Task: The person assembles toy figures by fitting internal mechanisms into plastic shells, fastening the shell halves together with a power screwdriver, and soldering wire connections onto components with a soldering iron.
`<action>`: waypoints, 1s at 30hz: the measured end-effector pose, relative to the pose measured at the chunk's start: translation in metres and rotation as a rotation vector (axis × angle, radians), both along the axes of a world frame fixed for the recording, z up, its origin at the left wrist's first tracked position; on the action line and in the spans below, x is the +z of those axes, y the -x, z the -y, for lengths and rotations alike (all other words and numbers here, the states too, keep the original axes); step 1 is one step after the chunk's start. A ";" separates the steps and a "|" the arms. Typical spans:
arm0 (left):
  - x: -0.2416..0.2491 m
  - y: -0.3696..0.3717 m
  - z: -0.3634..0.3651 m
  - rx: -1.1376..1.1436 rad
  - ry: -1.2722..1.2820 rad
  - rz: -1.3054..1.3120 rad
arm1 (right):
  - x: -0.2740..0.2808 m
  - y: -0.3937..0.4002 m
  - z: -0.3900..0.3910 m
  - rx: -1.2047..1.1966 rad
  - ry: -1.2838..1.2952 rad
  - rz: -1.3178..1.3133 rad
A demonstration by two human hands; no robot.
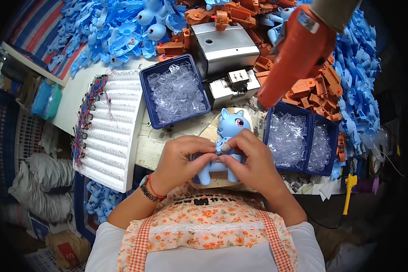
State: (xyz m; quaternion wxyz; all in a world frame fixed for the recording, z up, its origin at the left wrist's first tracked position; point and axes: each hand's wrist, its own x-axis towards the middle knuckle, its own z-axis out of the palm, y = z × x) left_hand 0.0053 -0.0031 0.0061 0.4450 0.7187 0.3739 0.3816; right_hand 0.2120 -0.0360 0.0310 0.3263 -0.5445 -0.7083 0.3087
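Observation:
A light-blue toy pony [229,122] with a pink eye lies on its side on a pale work pad in front of me, head away from me and legs toward me. Over its middle my two hands meet, thumb tips close together. My left hand [181,156] is closed in a pinch at the pony's left side; whatever small piece is between the fingertips is hidden. My right hand [255,159] curls over the pony's right side, its index finger and thumb pressed on the body.
Blue bins of small clear plastic pieces stand at left [176,93] and right [288,140]. An orange power screwdriver [292,59] hangs at upper right. A metal machine [224,47] sits behind the pony. A white ribbed tray [111,131] holds wired parts. Blue and brown parts pile behind.

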 end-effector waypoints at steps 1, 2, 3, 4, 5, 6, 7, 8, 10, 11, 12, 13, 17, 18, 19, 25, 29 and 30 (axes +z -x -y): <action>-0.001 0.000 0.000 0.004 0.002 -0.001 | 0.000 0.000 0.000 0.003 0.021 -0.026; -0.001 0.000 0.000 -0.010 0.033 0.033 | 0.000 -0.001 -0.001 0.006 0.043 -0.052; -0.001 0.000 -0.001 -0.024 0.063 0.068 | 0.001 -0.001 -0.001 0.009 0.045 -0.052; -0.001 0.001 -0.001 -0.023 0.065 0.068 | 0.001 -0.001 -0.001 0.011 0.059 -0.073; -0.001 0.002 -0.001 -0.042 0.094 0.064 | 0.002 -0.001 -0.001 0.012 0.073 -0.093; -0.001 0.002 -0.002 -0.061 0.121 0.060 | 0.002 -0.001 -0.001 0.012 0.073 -0.092; -0.002 0.002 -0.001 -0.061 0.121 0.061 | 0.001 -0.002 -0.001 0.011 0.069 -0.102; -0.002 0.002 -0.001 -0.057 0.128 0.070 | 0.001 -0.002 -0.001 0.011 0.064 -0.112; -0.002 0.000 -0.001 -0.051 0.129 0.081 | 0.001 -0.002 -0.001 -0.003 0.044 -0.082; 0.000 -0.001 0.000 -0.025 0.024 -0.003 | 0.001 -0.002 0.000 -0.019 0.026 -0.052; 0.001 -0.002 0.000 0.001 -0.083 -0.087 | 0.001 -0.003 0.000 -0.018 0.020 -0.050; 0.003 -0.002 0.001 0.003 -0.087 -0.085 | 0.001 -0.003 0.001 -0.017 -0.008 -0.014; 0.012 -0.001 0.007 0.009 -0.390 -0.253 | 0.003 -0.002 0.004 -0.016 -0.070 0.060; 0.015 -0.002 0.011 0.020 -0.403 -0.286 | 0.002 -0.001 0.005 -0.010 -0.068 0.059; 0.017 -0.002 0.014 0.030 -0.418 -0.318 | 0.001 0.000 0.005 -0.011 -0.088 0.062; 0.016 -0.002 0.024 0.024 -0.416 -0.342 | -0.001 -0.001 0.006 -0.004 -0.115 0.062; 0.014 -0.002 0.024 0.025 -0.375 -0.331 | -0.005 -0.004 0.004 0.023 -0.027 -0.060; 0.015 -0.002 0.024 0.024 -0.364 -0.324 | -0.006 -0.004 0.004 0.026 -0.022 -0.064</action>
